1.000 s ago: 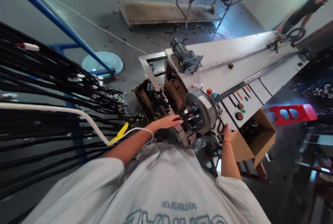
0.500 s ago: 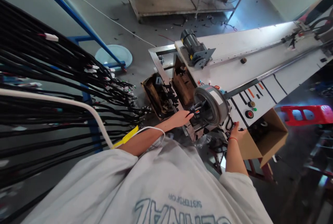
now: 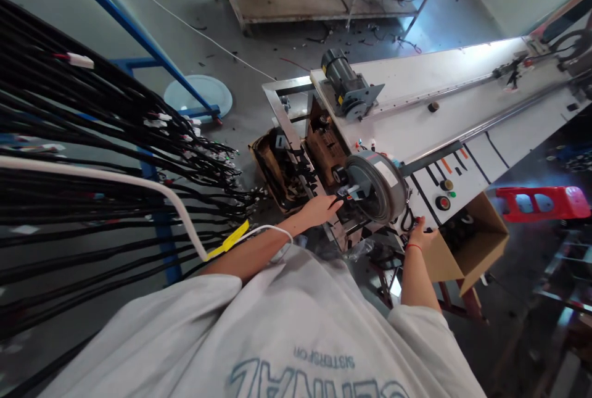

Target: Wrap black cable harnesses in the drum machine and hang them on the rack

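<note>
My left hand [image 3: 321, 211] is closed at the near left side of a grey ring-shaped wheel [image 3: 392, 191]. Its fingers pinch the end of a dark cable [image 3: 339, 203]. Pale connectors [image 3: 355, 191] show just beyond the fingertips, at the wheel's opening. My right hand [image 3: 422, 237] rests at the near edge of the white machine table [image 3: 481, 120], thumb and fingers apart. Beside its thumb lies a black looped handle [image 3: 407, 220], perhaps of scissors. A round red button [image 3: 443, 203] sits on the tabletop past this hand.
Many black cables [image 3: 92, 120] hang on a blue rack [image 3: 160, 213] at left. A motor [image 3: 345, 80] stands on the table's far left corner. An open cardboard box [image 3: 485, 250] is right of my right hand, with a red plastic stool [image 3: 543, 203] beyond it.
The pale connectors now show more plainly in the wheel's opening, and a small dark roll has come into sight beside the wheel. Both hands stay almost in place.
</note>
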Available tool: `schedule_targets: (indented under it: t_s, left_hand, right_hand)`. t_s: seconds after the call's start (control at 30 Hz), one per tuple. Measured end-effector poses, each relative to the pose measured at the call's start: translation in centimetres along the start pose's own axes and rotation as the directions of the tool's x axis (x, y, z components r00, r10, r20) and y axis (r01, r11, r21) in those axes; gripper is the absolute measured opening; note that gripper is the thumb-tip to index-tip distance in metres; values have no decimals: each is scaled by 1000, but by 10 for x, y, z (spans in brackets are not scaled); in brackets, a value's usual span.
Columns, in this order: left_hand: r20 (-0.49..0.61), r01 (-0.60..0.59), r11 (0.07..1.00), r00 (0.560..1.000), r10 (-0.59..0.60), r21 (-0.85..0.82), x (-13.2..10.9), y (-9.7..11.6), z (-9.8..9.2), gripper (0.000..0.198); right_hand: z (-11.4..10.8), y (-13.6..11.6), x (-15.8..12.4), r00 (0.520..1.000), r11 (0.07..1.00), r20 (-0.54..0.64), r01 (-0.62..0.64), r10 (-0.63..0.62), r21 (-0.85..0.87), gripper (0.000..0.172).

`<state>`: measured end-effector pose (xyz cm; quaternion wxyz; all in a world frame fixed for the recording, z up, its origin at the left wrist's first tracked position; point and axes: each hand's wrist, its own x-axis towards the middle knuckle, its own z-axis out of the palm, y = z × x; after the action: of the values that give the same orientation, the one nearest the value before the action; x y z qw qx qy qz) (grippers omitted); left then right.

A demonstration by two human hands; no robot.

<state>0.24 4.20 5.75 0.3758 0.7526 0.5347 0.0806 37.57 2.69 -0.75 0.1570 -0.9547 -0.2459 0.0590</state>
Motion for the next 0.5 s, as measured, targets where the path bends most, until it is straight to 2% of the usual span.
schedule_targets:
  t_s: [0.17, 0.27, 0.4, 0.5]
  left_hand:
    - [1, -13, 1000, 1000, 13, -7, 1, -8, 4, 36]
    - [-5, -65, 993, 998, 65, -97, -11, -33, 5, 37]
    - [82, -80, 976, 992, 99, -204, -40, -75, 15, 43]
    - [37, -72, 959, 996, 85, -273, -52, -86, 26, 44]
  right_hand:
    - [3, 0, 2, 998, 997, 3, -56, 56, -47, 77]
    - [4, 3, 3, 1000, 999, 17, -18, 19, -26, 77]
    - [4, 6, 3, 999, 992, -46, 34, -29, 118, 81]
    - [4, 6, 2, 997, 977, -80, 27, -10, 211, 83]
